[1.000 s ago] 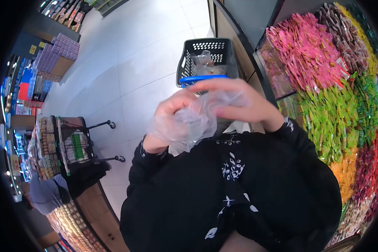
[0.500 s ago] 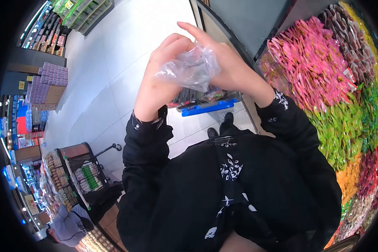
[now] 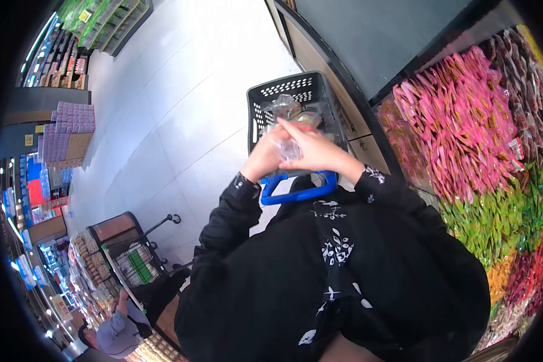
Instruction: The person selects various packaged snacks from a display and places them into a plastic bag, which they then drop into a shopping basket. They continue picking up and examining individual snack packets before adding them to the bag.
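Observation:
A crumpled clear plastic bag [image 3: 288, 149] is held between my two hands, low over the near end of a dark shopping basket [image 3: 283, 83]. My left hand [image 3: 264, 151] closes round the bag from the left. From the right, my right hand [image 3: 317, 148] presses against it, fingers wrapped toward the left hand. Just below the hands is the basket's blue handle [image 3: 300, 197]. Inside the basket lie clear-wrapped items [image 3: 286, 106], partly hidden by my hands.
Heaped pink and green packets [image 3: 458, 120] fill the right side beside a dark-edged counter. At lower left are a cart [image 3: 133, 259] and another person [image 3: 119, 333]. Stacked purple boxes [image 3: 72, 130] and shelves [image 3: 111, 27] stand farther left.
Both hands have moved down and closer together with the bag. More of the basket shows beyond them. The other person at lower left has shifted, and the head is now visible.

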